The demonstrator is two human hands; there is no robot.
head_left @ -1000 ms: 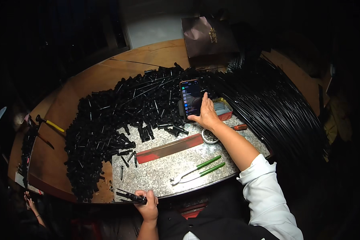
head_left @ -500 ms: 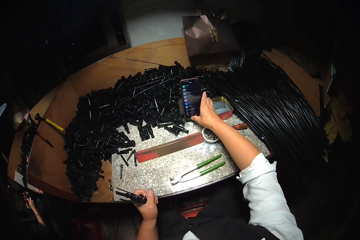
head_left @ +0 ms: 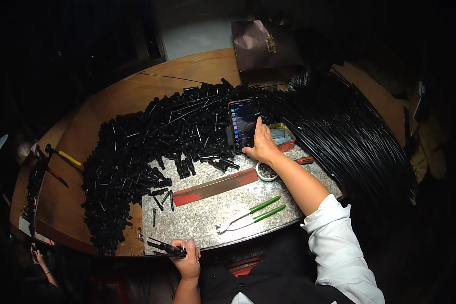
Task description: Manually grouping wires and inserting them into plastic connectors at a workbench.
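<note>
Head view: right hand (head_left: pixel 261 144) flat-fingered touches phone (head_left: pixel 242 124); left hand (head_left: pixel 189 261) grips black parts (head_left: pixel 164 247).

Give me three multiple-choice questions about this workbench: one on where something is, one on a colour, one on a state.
1. Where do the pliers lie?
A. on the metal sheet
B. on the black pile
C. in the bag

2. What colour are the pliers' handles?
A. red
B. green
C. yellow

3. What is the phone screen's state?
A. dark
B. cracked
C. lit

Answers: 1 A, they rest on the speckled sheet; 2 B, both handles are green; 3 C, the screen glows beside the right hand.
</note>
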